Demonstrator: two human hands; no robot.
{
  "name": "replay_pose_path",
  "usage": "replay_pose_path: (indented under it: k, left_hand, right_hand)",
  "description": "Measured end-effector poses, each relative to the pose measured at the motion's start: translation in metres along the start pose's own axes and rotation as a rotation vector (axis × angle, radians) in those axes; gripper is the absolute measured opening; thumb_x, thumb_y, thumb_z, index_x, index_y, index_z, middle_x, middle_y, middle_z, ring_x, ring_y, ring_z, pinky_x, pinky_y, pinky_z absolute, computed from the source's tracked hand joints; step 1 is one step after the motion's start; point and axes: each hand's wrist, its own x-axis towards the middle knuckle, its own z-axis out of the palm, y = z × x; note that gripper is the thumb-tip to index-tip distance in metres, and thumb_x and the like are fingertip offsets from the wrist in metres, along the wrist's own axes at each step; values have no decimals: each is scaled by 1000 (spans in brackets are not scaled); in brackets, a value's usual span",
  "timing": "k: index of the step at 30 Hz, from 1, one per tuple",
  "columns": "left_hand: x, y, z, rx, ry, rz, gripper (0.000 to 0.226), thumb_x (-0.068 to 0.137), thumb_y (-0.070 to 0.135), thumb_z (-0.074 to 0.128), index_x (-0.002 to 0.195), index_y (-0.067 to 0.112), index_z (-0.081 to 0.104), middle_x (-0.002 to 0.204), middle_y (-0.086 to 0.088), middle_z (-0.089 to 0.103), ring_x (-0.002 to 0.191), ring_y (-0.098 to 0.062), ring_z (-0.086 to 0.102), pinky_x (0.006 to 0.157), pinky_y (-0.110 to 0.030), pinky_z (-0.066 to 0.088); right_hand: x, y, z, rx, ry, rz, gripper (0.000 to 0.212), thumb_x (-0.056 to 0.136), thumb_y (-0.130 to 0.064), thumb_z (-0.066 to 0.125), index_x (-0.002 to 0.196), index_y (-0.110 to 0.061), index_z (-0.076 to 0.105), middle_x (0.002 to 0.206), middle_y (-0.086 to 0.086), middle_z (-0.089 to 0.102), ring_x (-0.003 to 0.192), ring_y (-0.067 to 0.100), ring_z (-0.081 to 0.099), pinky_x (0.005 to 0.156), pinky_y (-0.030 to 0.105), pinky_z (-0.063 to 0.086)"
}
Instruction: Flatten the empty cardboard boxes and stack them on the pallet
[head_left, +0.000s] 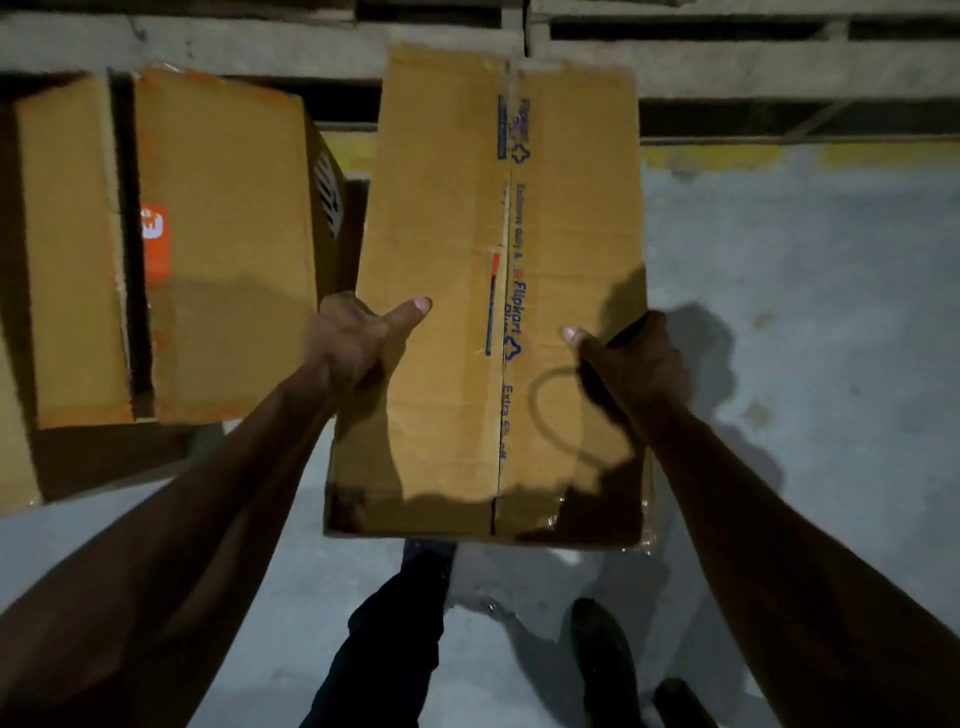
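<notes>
Box held above floor: left hand grips its 9 o'clock edge, right hand its 3 o'clock edge. Pallet at 12 o'clock.

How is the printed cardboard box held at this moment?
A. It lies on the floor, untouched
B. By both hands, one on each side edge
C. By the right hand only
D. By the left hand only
B: the left hand and the right hand each grip a side edge of the Flipkart box, thumbs on its top face.
</notes>
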Motion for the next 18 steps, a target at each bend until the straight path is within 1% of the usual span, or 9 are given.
replay_pose_path:
  k: [2, 4, 6, 9, 10, 12, 14, 16, 18]
  left_hand:
    - [-29, 6, -2, 19, -16, 10, 60, 72, 70, 72, 68, 11, 60, 67, -10, 64, 61, -22, 60, 64, -35, 51]
    - [-61, 7, -2, 27, -9, 17, 58, 72, 70, 72, 66, 13, 58, 65, -11, 62, 59, -24, 59, 65, -35, 51]
    - [-86, 2, 2, 38, -14, 15, 61, 70, 74, 71, 69, 13, 60, 67, -18, 66, 61, -28, 64, 70, -41, 56]
    - [-141, -13, 16, 28, 24, -33, 80, 66, 79, 68, 71, 0, 69, 70, -18, 72, 64, -30, 70, 75, -48, 59]
    - [-157, -18, 19, 20, 34, -56, 83, 63, 82, 67, 73, 1, 71, 70, -14, 73, 67, -30, 71, 76, -48, 59]
    - [-192, -30, 25, 3, 31, -93, 89, 50, 94, 61, 81, 11, 71, 78, -7, 74, 75, -27, 71, 81, -46, 59]
    - [-220, -44, 29, 10, 0, -126, 94, 43, 99, 56, 80, 13, 68, 80, -7, 72, 75, -27, 71, 82, -47, 59]
    - [-243, -59, 32, 22, -3, -183, 86, 53, 93, 62, 75, 10, 66, 74, -10, 70, 70, -27, 69, 78, -43, 59]
    - [-267, -80, 35, 29, 20, -260, 72, 65, 81, 68, 71, 10, 66, 71, -9, 68, 69, -26, 67, 74, -38, 56]
  right_hand:
    - [-19, 14, -16, 9, 8, 28, 84, 61, -84, 70, 113, -22, 49, 108, 2, 65, 104, 29, 64, 94, 48, 52]
    - [-39, 28, -33, -1, -10, 21, 76, 66, -80, 71, 106, -21, 45, 111, 8, 65, 107, 34, 62, 96, 47, 50]
    - [-53, 43, -45, -18, -17, 0, 76, 71, -75, 71, 113, -17, 45, 118, 13, 64, 111, 37, 61, 96, 45, 48]
    - [-83, 71, -67, -57, -78, -38, 88, 76, -72, 70, 132, -10, 43, 123, 14, 63, 109, 36, 62, 93, 43, 48]
    - [-92, 79, -73, -71, -90, -40, 88, 76, -72, 70, 133, -10, 42, 124, 15, 63, 109, 36, 62, 92, 42, 48]
    - [-114, 96, -82, -103, -115, -37, 89, 76, -73, 69, 132, -9, 42, 126, 17, 63, 112, 37, 62, 90, 41, 47]
    - [-137, 112, -86, -158, -133, -26, 89, 75, -74, 68, 131, -9, 43, 128, 19, 62, 115, 38, 61, 91, 40, 47]
    - [-157, 128, -83, -218, -155, 11, 91, 76, -77, 64, 133, -9, 43, 131, 20, 61, 118, 40, 60, 93, 42, 47]
    - [-178, 143, -73, -286, -196, 40, 102, 75, -82, 60, 144, -11, 36, 138, 21, 57, 124, 40, 57, 97, 44, 46]
